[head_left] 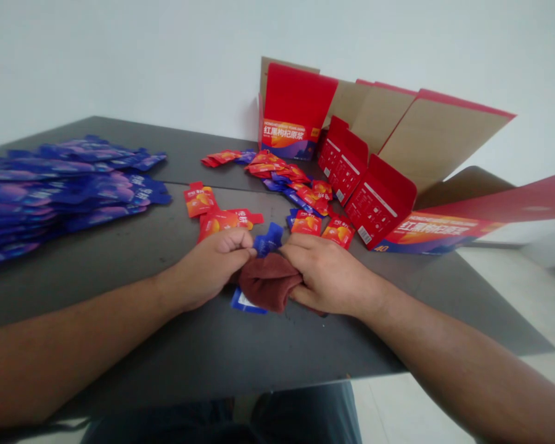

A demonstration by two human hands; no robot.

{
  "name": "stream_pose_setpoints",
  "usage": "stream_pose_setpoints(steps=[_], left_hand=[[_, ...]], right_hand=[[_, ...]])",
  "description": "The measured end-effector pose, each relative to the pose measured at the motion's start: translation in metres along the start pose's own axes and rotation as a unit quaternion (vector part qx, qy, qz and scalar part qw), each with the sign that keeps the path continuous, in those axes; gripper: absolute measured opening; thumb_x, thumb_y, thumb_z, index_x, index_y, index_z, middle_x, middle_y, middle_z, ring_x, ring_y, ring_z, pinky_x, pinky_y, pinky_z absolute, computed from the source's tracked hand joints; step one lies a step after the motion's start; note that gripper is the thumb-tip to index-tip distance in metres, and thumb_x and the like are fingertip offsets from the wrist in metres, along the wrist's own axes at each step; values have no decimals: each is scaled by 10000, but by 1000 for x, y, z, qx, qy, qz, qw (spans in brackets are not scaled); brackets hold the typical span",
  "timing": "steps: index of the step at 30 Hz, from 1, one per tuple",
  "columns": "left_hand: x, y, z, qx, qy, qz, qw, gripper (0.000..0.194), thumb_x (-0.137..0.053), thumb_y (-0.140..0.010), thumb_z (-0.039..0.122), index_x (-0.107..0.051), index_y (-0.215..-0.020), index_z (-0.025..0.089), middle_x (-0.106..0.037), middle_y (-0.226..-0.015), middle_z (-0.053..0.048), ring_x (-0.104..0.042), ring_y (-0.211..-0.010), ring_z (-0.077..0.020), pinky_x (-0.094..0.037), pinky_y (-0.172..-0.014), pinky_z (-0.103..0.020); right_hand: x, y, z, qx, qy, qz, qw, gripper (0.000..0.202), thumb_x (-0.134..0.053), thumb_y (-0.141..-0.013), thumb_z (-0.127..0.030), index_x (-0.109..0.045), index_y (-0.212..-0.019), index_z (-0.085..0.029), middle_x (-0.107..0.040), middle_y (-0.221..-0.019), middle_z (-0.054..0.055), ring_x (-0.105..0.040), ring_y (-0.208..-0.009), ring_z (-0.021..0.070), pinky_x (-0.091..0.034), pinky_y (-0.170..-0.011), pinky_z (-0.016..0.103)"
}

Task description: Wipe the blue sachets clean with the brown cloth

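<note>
A blue sachet (268, 239) shows between my hands, its upper end above a brown cloth (272, 283) and a blue and white lower edge beneath it; the cloth hides its middle. My left hand (217, 265) is closed, thumb and forefinger pinching the sachet's left edge beside the cloth. Wrapped round the cloth's right side is my right hand (329, 274), closed, with the fabric bunched against the sachet. Just beyond my left hand lie several red-orange sachets (224, 223). More red sachets (338, 230) lie beyond my right hand.
Many blue-purple sachets (65, 185) are stacked on the left of the dark table (166, 351). A loose pile of red and blue sachets (277, 166) lies at the back. Open red cartons (289, 117) stand behind and to the right, their flaps raised (448, 132).
</note>
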State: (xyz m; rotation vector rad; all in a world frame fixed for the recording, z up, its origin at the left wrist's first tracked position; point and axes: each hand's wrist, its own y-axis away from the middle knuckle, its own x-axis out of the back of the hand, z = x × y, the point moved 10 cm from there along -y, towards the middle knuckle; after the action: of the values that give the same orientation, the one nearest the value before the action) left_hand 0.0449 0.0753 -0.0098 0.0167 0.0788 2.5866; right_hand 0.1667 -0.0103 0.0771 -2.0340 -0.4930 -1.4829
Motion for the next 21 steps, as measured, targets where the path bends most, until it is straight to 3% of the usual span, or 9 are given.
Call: stream_pose_setpoints(steps=[4, 9, 14, 19, 21], left_hand=[[-3, 0, 1, -1, -19, -22, 1000, 229, -715, -931, 334, -568, -808, 210, -511, -675, 37, -459, -581, -113, -331, -546, -240], [-4, -1, 0, 4, -2, -19, 1000, 189, -705, -905, 291, -561, -812, 212, -537, -696, 29, -465, -593, -117, -351, -562, -243], [-4, 1, 4, 12, -14, -13, 1000, 229, -733, -893, 322, -563, -791, 207, -512, -669, 33, -454, -579, -114, -326, -541, -236], [-5, 1, 8, 13, 10, -2, 1000, 232, -744, -853, 307, -555, -761, 211, -498, -658, 34, -424, -570, -109, -330, -542, -246], [-4, 1, 6, 15, 9, -1, 1000, 229, -742, -861, 306, -551, -773, 216, -495, -652, 35, -422, -564, -112, -323, -534, -248]], right_hand=[[-7, 1, -12, 47, -6, -36, 998, 165, -701, -949, -213, -702, -1108, -171, -707, -1044, 76, -637, -955, 233, -511, -828, 350], [0, -1, 1, -15, 12, 1, 1000, 122, -710, -920, -187, -680, -1038, -179, -686, -999, 67, -623, -925, 232, -499, -788, 347], [-9, 1, -16, 52, -5, -42, 998, 140, -705, -975, -239, -704, -1102, -182, -711, -1043, 72, -638, -955, 229, -516, -834, 349], [-4, 1, -4, -9, 16, -11, 1000, 147, -713, -940, -208, -695, -1083, -178, -710, -1046, 83, -633, -938, 236, -508, -795, 352], [-5, 1, -8, 2, 12, -16, 1000, 150, -715, -948, -215, -697, -1093, -183, -716, -1063, 86, -639, -957, 237, -514, -819, 354]])
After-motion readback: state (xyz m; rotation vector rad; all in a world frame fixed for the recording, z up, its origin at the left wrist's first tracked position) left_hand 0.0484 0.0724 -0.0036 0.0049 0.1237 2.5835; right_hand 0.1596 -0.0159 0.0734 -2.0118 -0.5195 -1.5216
